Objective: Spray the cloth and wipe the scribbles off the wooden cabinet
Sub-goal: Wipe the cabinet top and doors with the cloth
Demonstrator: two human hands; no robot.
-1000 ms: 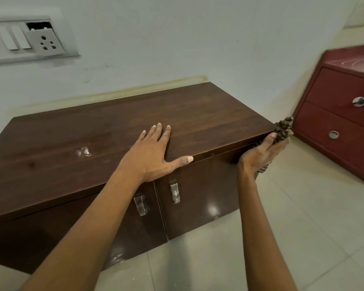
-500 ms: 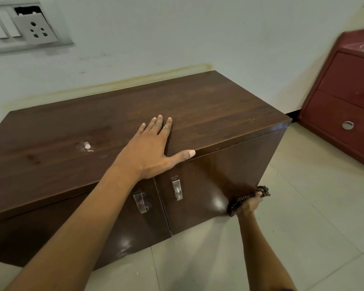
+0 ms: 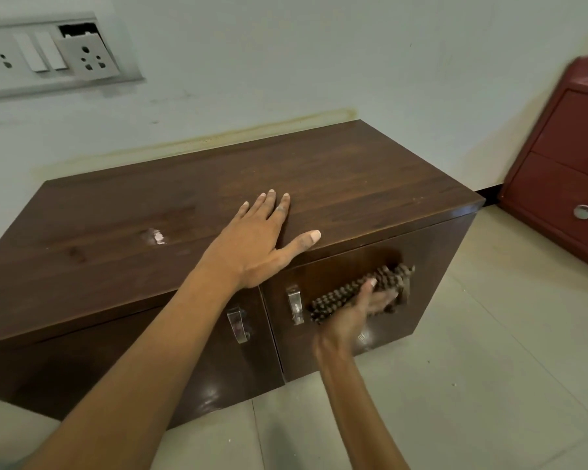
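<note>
A low dark wooden cabinet point(image 3: 336, 171) stands against the wall, with two front doors and metal handles. My left hand point(image 3: 252, 245) lies flat on its top near the front edge, fingers spread, holding nothing. My right hand point(image 3: 357, 313) presses a bunched brown checked cloth point(image 3: 360, 288) against the right door, just right of its handle point(image 3: 294, 305). A small whitish mark point(image 3: 155, 237) shows on the cabinet top, left of my left hand. No spray bottle is in view.
A red two-drawer unit point(image 3: 564, 178) stands on the floor to the right, a gap apart from the cabinet. A switch and socket panel point(image 3: 48, 57) sits on the wall at the upper left. Pale floor tiles point(image 3: 489, 368) spread in front and to the right.
My right hand with the cloth dropped from the cabinet's right top corner to the door's lower edge, then rose to mid-door near the handle. My left hand stayed flat on the top.
</note>
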